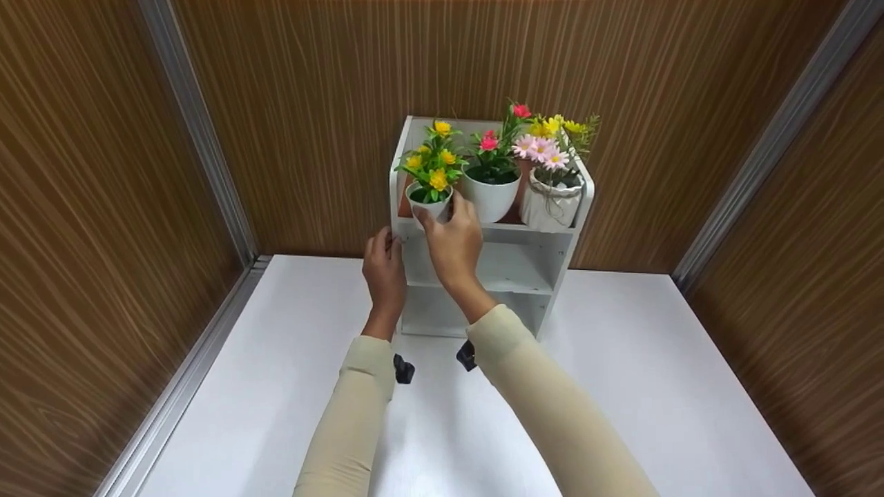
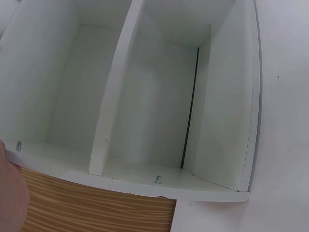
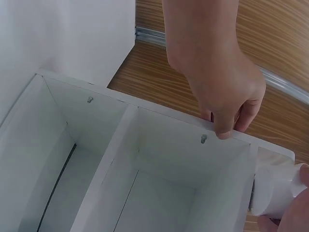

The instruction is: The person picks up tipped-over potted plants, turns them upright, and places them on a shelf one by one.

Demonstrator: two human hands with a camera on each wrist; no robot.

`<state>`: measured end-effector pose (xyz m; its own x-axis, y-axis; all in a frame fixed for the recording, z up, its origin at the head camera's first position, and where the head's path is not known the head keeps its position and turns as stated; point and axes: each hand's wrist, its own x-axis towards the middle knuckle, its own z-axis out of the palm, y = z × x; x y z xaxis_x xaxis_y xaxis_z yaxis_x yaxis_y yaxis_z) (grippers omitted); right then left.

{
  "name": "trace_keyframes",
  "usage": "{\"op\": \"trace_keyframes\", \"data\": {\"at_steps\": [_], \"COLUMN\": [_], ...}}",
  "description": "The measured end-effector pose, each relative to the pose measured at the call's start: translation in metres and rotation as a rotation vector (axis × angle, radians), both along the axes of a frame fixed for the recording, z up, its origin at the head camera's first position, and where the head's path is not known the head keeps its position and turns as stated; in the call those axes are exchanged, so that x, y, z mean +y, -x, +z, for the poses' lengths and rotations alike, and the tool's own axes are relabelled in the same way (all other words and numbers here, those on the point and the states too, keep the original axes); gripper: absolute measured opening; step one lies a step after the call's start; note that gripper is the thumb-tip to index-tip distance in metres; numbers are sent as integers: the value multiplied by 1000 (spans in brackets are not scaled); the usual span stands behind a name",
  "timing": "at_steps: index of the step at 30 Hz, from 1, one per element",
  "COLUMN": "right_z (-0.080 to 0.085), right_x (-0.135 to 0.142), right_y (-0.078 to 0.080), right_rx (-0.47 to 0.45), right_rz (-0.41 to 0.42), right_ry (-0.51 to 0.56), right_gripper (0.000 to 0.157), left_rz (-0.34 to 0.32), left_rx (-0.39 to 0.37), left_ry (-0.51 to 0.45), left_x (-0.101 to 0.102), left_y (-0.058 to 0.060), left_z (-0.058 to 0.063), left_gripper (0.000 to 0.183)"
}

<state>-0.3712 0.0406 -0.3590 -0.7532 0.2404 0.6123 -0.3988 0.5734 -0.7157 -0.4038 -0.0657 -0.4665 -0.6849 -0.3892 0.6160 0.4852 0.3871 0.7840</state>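
A white shelf unit point(image 1: 511, 266) stands against the back wall. My right hand point(image 1: 454, 241) grips the white pot of a yellow-flowered plant point(image 1: 436, 176) at the left end of the top shelf. In the right wrist view, fingers of that hand point(image 3: 295, 212) hold the white pot point(image 3: 273, 191) at the shelf's upper end. My left hand point(image 1: 385, 276) grips the unit's left side panel; its thumb lies over the front edge in the right wrist view, the other fingers partly hidden behind. Beside the held pot stands a red-flowered plant in a white pot point(image 1: 492, 197).
A pink-flowered plant in a pale, string-tied pot point(image 1: 552, 203) stands at the top shelf's right end, with yellow blooms point(image 1: 552, 125) behind it. Wood-patterned walls point(image 1: 311, 124) enclose the white table point(image 1: 621, 359). Black wrist devices point(image 1: 404, 369) sit by both sleeves.
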Motion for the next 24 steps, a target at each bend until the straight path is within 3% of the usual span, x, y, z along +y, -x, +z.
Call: {"op": "trace_keyframes", "data": {"at_steps": [13,24], "right_z": [1,4], "right_x": [-6,-11], "right_y": [16,25], "right_rx": [-48,-74], "right_rz": [-25,-34], "right_ry": [26,-2], "right_gripper": [69,62], "left_rz": [11,18], "left_rx": [-3,-15], "left_ry": [-14,-19], "left_x": [1,1], "left_y": [1,0], "left_z": [2,1], "left_gripper": [30,30]}}
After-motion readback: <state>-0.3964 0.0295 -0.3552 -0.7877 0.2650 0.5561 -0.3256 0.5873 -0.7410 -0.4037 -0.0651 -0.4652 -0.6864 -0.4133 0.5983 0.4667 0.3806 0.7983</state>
